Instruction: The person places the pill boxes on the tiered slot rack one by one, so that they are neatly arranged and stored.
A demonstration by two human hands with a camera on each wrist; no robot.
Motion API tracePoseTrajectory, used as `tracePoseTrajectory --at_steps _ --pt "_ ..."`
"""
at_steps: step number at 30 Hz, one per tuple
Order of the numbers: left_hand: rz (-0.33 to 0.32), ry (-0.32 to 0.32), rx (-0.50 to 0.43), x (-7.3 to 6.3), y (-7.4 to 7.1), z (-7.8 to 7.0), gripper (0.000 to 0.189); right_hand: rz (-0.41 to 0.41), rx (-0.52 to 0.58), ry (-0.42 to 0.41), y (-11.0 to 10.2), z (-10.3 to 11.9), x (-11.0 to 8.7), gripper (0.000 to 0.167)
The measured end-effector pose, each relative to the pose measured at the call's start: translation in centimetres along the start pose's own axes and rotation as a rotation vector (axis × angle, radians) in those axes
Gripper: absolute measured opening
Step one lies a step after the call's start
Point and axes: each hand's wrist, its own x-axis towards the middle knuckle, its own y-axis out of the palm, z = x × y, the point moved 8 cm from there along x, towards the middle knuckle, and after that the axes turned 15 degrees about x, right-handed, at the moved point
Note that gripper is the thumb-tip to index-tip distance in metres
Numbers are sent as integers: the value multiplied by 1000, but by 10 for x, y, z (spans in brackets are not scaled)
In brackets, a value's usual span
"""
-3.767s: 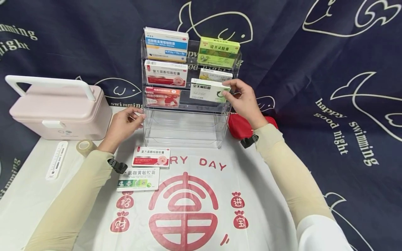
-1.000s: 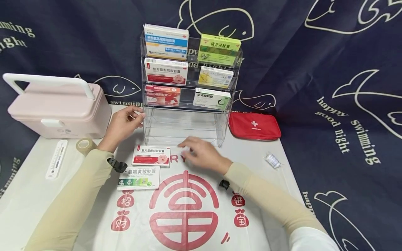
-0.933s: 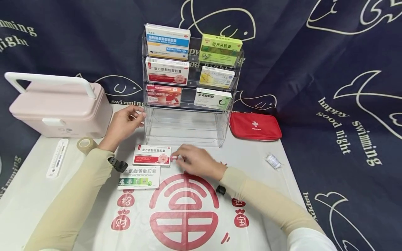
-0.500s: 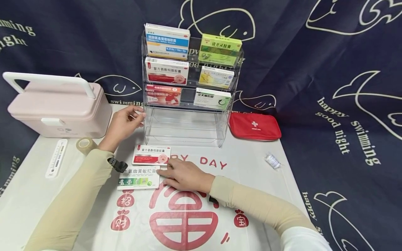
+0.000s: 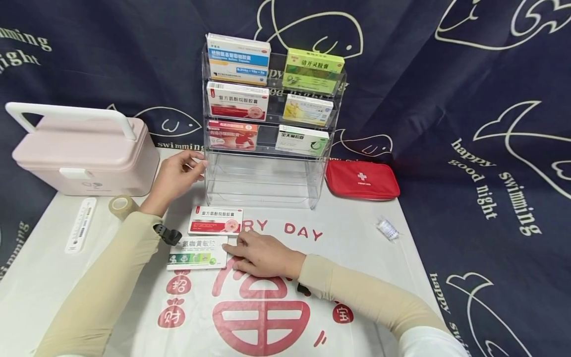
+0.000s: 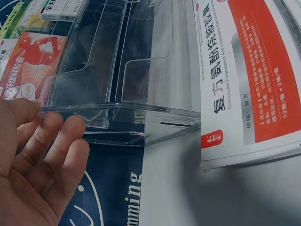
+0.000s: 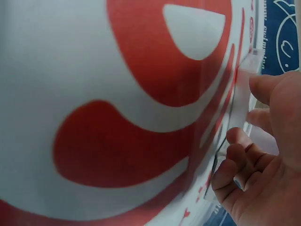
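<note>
My left hand (image 5: 176, 176) pinches the left side edge of a clear acrylic display rack (image 5: 258, 193); in the left wrist view its thumb lies at the panel's edge, with the other fingers bent nearby. My right hand (image 5: 263, 255) reaches over the table to the right end of a white-and-green medicine box (image 5: 196, 258), index fingertip on its upper right corner and thumb apart below. Just behind that box lies a red-and-white medicine box (image 5: 214, 225). Several medicine boxes fill the upper three tiers, including a white one with a green mark (image 5: 301, 141) on the third.
A pink case (image 5: 89, 158) with a white handle stands at left, near a tan tape roll (image 5: 121, 207) and a white thermometer-like strip (image 5: 80, 225). Right of the rack lie a red first-aid pouch (image 5: 362, 180) and a small clear packet (image 5: 387, 229).
The white box with the green mark went from my right hand into the third tier. That hand then came down leftward to the white-and-green medicine box. My left hand stayed at the rack.
</note>
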Motion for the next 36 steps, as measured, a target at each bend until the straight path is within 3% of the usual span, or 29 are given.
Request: tracePoseTrajectory --at_steps 7,13,19,25,36 --pt "-14 5 0 0 2 0 29 -75 120 17 -4 2 -7 37" --pt "-18 19 4 1 2 -2 29 -198 310 247 2 -8 -11 58" --pt "-20 11 9 -1 0 -2 29 -224 288 361 9 -7 -2 67" --pt "-23 15 7 0 1 -3 27 -236 178 375 13 -5 4 63" --pt "-23 11 13 -1 0 -2 27 -367 217 281 -3 -7 0 53"
